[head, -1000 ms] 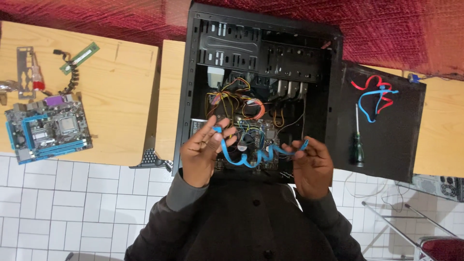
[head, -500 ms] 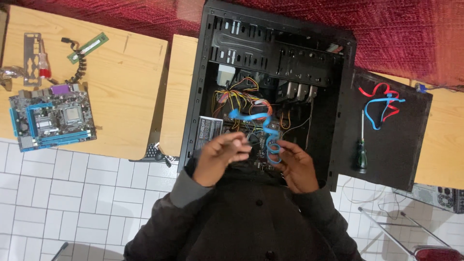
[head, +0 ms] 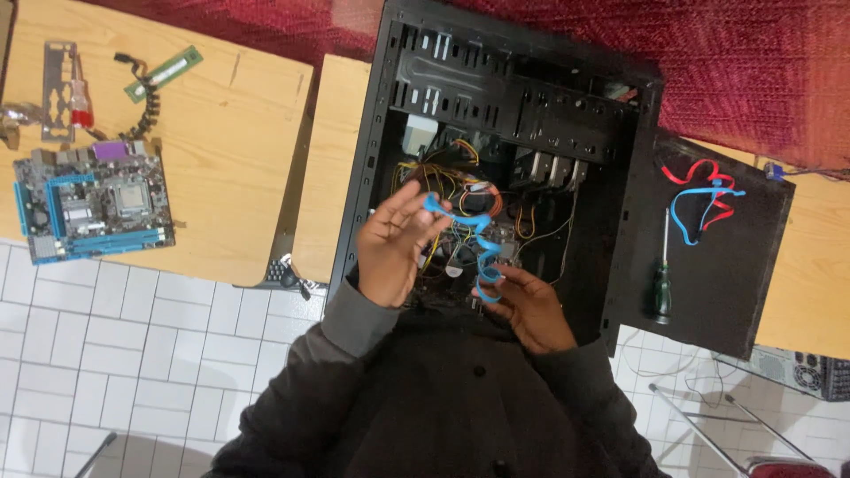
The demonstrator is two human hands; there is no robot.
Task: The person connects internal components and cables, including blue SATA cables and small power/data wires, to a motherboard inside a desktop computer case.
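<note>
The blue flat cable (head: 474, 232), stretched wide a second ago, is now folded short between the left hand (head: 394, 243) and right hand (head: 522, 305) (each pinching an end) over the open computer case (head: 531, 97), suggesting bundling.

The blue cable (head: 469, 232), stretched wide a second ago, now hangs bunched between the hands; the left hand (head: 394, 243) lifts toward frame centre, the right hand (head: 524, 305) sits lower.
</note>
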